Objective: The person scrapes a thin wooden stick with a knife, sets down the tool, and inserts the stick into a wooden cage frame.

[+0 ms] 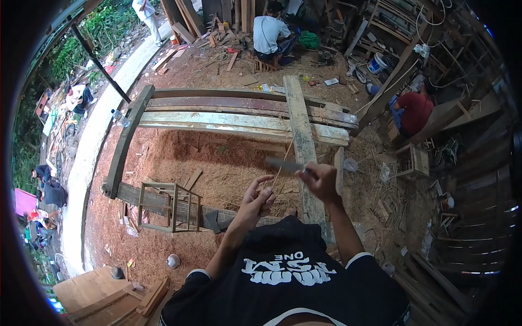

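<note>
Thin strip (278,175) grasped in L hand (258,200), held over sawdust floor (239,168), upper end nr plank (298,114); knife (284,164) gripped in R hand (319,180), blade crossing strip, contact can't be confirmed.

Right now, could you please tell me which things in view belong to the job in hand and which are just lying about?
In the job:
knife, in the right hand
strip, at the left hand

Seemingly just lying about:
bottle
stool-like frame
bucket
</note>
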